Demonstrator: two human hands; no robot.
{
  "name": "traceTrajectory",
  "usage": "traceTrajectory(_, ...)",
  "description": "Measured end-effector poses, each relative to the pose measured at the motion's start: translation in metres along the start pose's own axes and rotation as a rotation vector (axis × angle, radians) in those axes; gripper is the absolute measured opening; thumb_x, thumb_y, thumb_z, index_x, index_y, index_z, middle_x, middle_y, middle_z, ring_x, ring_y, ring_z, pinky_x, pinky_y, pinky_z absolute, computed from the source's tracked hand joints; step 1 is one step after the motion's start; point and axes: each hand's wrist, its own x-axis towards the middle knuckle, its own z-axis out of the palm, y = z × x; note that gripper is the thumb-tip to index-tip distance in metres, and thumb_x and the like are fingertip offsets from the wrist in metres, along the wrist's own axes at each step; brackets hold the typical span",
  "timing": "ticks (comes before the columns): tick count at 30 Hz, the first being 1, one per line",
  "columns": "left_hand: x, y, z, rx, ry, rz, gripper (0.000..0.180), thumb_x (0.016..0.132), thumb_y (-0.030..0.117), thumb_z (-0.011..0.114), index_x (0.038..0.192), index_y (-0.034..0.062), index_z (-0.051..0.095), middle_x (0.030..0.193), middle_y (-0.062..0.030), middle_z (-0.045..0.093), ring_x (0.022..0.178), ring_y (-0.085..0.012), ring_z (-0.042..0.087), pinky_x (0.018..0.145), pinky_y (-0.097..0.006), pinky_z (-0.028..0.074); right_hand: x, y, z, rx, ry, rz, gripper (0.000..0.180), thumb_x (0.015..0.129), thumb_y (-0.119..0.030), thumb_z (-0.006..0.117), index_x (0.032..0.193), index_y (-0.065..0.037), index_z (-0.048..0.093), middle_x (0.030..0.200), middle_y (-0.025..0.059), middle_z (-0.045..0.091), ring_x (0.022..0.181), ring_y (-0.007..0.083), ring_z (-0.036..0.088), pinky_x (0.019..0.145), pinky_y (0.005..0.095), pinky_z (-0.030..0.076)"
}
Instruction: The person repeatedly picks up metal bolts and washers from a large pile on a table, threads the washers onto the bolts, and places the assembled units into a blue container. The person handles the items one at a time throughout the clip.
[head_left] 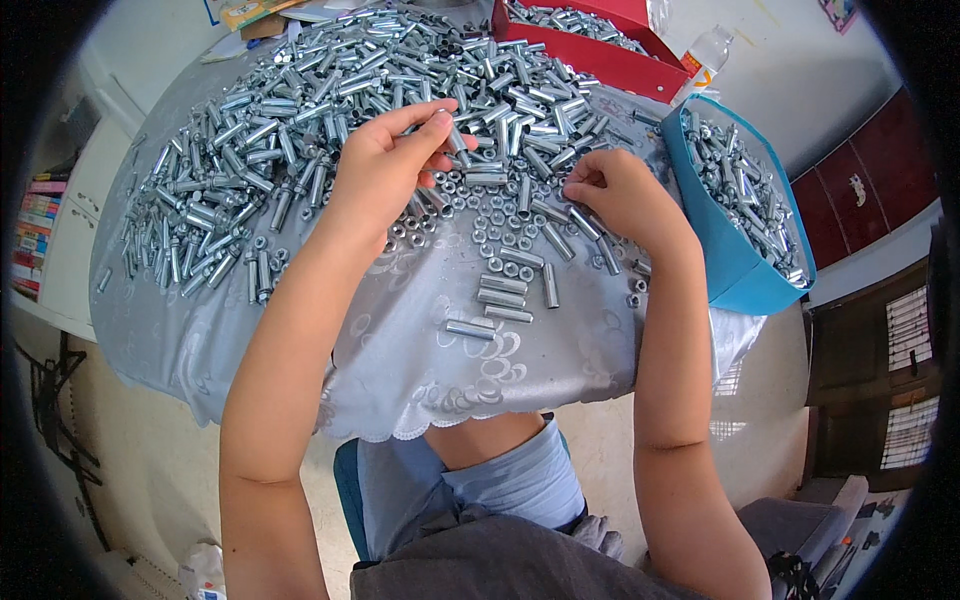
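Note:
My left hand (385,165) is raised over the near part of a big heap of metal parts (370,80). Between its thumb and fingers it grips a shiny metal sleeve (459,148), tilted and held by its upper part. To the right, my right hand (630,195) is closed in a pinch, low over the loose sleeves and nuts. Whatever its fingertips hold, if anything, is hidden. Small hex nuts (487,222) lie scattered between the two hands. Nearer to me, several loose sleeves (502,284) lie on the cloth.
A grey patterned tablecloth (400,350) covers the round table, its scalloped edge hanging over my lap. At the right stands a blue bin (735,265) full of metal parts. Behind are a red box (600,62) of similar parts and a clear plastic bottle (703,62).

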Motion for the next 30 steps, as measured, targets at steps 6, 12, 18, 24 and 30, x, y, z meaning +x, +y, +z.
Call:
traceTrajectory(6, 0.0, -0.001, 0.0, -0.041, -0.023, -0.039, 0.03, 0.089, 0.024, 0.052, 0.115, 0.0078, 0.055, 0.09, -0.0041, 0.065, 0.066, -0.003, 0.049, 0.058, -0.016, 0.041, 0.0, -0.015, 0.0, 0.458, 0.036, -0.125, 0.012, 0.072, -0.005, 0.068, 0.079, 0.002, 0.062, 0.071, 0.0042, 0.061, 0.066, 0.0083, 0.057, 0.062, 0.0222, 0.046)
traceTrajectory(12, -0.005, 0.001, 0.0, -0.132, -0.034, -0.122, 0.03, 0.089, 0.024, 0.052, 0.115, 0.0078, 0.055, 0.093, -0.0029, 0.064, 0.071, -0.0032, 0.05, 0.064, -0.018, 0.043, -0.005, -0.04, 0.01, 0.783, -0.058, -0.241, 0.012, 0.072, -0.003, 0.07, 0.077, 0.002, 0.061, 0.073, 0.0028, 0.062, 0.068, 0.0056, 0.058, 0.062, 0.0186, 0.046)
traceTrajectory(18, -0.004, -0.002, 0.005, -0.181, -0.037, -0.191, 0.03, 0.089, 0.024, 0.053, 0.114, 0.007, 0.055, 0.092, -0.0027, 0.062, 0.075, -0.0052, 0.052, 0.067, -0.02, 0.044, -0.001, -0.044, 0.019, 0.812, 0.057, -0.22, 0.011, 0.073, -0.002, 0.069, 0.076, 0.003, 0.06, 0.071, 0.0057, 0.063, 0.065, 0.0072, 0.059, 0.06, 0.0186, 0.048)
traceTrajectory(24, -0.008, -0.004, 0.011, -0.199, 0.004, -0.153, 0.03, 0.089, 0.021, 0.053, 0.114, 0.0044, 0.053, 0.092, -0.0044, 0.062, 0.076, -0.007, 0.053, 0.071, -0.022, 0.046, -0.001, -0.052, 0.028, 0.976, 0.027, -0.097, 0.011, 0.074, -0.001, 0.067, 0.08, 0.006, 0.061, 0.072, 0.0092, 0.063, 0.065, 0.0109, 0.061, 0.058, 0.0206, 0.051)
traceTrajectory(30, -0.004, -0.008, 0.011, -0.142, 0.055, -0.006, 0.029, 0.089, 0.02, 0.053, 0.113, 0.0039, 0.052, 0.094, -0.0079, 0.064, 0.076, -0.0073, 0.054, 0.071, -0.022, 0.047, -0.002, -0.054, 0.029, 1.105, -0.056, -0.001, 0.014, 0.076, -0.001, 0.065, 0.085, 0.008, 0.059, 0.077, 0.0124, 0.063, 0.07, 0.0152, 0.063, 0.063, 0.0227, 0.053)
